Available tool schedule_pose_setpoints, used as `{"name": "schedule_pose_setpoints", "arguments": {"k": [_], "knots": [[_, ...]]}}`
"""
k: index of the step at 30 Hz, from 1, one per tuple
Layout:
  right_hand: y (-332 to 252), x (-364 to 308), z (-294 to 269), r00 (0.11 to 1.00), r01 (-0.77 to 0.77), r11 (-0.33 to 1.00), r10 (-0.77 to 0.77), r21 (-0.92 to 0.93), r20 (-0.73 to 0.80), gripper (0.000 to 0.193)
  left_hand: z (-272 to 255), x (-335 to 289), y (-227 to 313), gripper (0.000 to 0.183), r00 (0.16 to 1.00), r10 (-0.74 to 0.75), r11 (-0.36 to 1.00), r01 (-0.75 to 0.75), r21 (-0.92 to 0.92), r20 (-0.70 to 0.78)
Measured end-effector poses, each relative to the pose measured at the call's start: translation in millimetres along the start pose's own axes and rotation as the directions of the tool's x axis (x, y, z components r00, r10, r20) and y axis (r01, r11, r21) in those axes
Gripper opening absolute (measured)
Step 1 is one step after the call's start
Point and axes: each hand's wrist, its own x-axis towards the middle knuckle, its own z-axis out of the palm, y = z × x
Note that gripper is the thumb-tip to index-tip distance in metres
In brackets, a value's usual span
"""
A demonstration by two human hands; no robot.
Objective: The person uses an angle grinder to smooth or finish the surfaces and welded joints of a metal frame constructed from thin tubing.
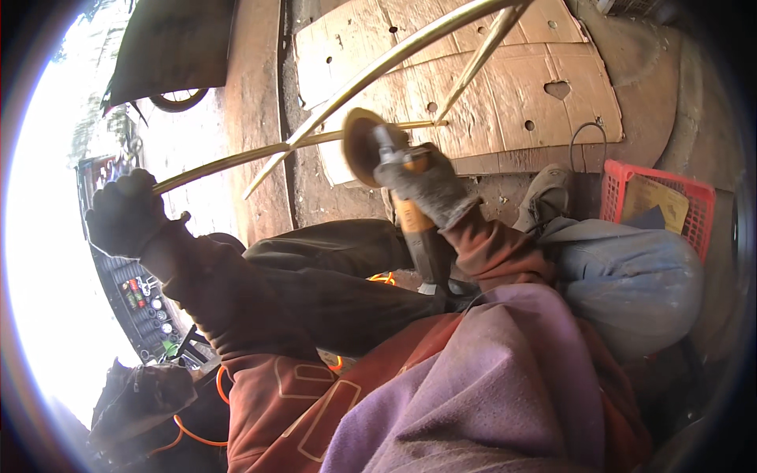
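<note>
My left hand [126,213], in a dark work glove, is closed around the left end of a gold-coloured metal tube frame [378,71]. Several tubes of this frame cross and branch away toward the far side. In my right hand [430,185], also gloved, is an angle grinder [414,217] with an orange and black body, its handle end pointing toward my lap. The grinder's round brown disc [359,142] stands on edge at the lower tube, right of where the tubes cross. Whether the disc touches the tube, I cannot tell.
A flattened cardboard sheet [505,94] with holes lies beneath the frame's far part. To the right stands a red plastic crate [698,225] beside a shoe [548,193]. A thin dark cable [574,142] loops near the cardboard. Orange cord [193,437] runs at the lower left.
</note>
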Motion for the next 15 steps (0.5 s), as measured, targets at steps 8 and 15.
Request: {"name": "schedule_pose_setpoints", "arguments": {"k": [8,15], "knots": [[34,14,-46,0.967,-0.097,0.987,0.125,0.130,-0.224,0.020,98,-29,-34,0.023,0.927,-0.163,0.043,0.349,-0.936,0.338],[-4,6,26,0.990,0.139,0.989,-0.140,0.045,0.015,0.022,115,-6,-14,0.027,0.801,0.169,-0.976,0.217,-0.016,0.574]]}}
